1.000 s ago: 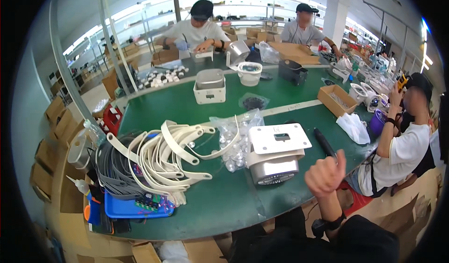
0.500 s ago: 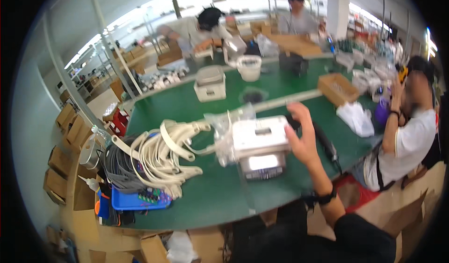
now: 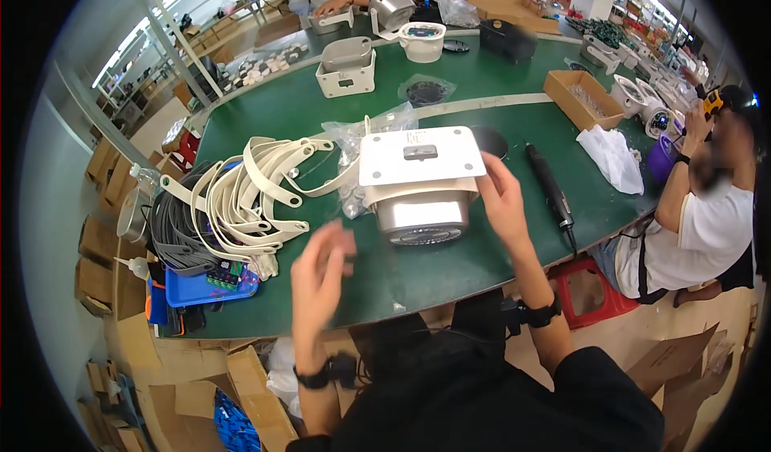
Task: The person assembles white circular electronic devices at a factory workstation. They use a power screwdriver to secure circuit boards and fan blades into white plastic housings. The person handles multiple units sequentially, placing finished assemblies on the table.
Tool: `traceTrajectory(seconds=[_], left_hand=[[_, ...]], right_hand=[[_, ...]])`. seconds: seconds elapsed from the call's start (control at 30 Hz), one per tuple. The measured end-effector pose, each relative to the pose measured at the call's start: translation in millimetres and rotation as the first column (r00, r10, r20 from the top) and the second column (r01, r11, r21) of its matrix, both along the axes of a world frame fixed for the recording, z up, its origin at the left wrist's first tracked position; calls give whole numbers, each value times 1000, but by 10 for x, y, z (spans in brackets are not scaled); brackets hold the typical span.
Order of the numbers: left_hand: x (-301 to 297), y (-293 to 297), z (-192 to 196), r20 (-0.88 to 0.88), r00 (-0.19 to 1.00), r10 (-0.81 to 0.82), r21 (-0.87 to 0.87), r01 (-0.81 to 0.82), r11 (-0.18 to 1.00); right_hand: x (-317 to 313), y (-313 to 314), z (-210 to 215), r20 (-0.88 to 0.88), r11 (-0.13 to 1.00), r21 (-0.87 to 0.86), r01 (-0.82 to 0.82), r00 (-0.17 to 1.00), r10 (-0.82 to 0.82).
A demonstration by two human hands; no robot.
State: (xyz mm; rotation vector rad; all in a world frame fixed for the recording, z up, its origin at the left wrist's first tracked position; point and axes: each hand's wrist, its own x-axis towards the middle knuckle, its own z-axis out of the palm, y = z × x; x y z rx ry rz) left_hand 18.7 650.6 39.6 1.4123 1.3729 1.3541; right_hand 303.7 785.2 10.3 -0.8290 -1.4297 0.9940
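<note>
Right hand spread flat against the right side of a cream camera housing lying mid green bench, left hand blurred, fingers loosely curled, holding nothing, above the near edge, cream brackets heaped left, black screwdriver right.

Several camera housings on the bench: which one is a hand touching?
The nearest cream housing, plate up; the right hand rests on its side. The others stand untouched farther back.

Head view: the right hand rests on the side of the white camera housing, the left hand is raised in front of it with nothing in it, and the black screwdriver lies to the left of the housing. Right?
Not quite: in the head view the black screwdriver lies to the right of the white camera housing, beyond the right hand. The left hand is as you say.
</note>
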Motion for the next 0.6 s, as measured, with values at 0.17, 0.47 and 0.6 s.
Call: traceTrajectory(seconds=[0.17,0.47,0.6], left_hand=[[73,836,-189,-292,951,-104,42,122,992],[281,1070,-569,-61,972,227,79,-222,972],[322,1149,-899,139,949,284,16,-288,957]], right_hand=[[-38,-203,76,104,989,74,-130,987,122],[-541,-246,-167,-35,962,78,261,965,-259],[-622,-295,-238,-108,944,41,327,941,-322]])
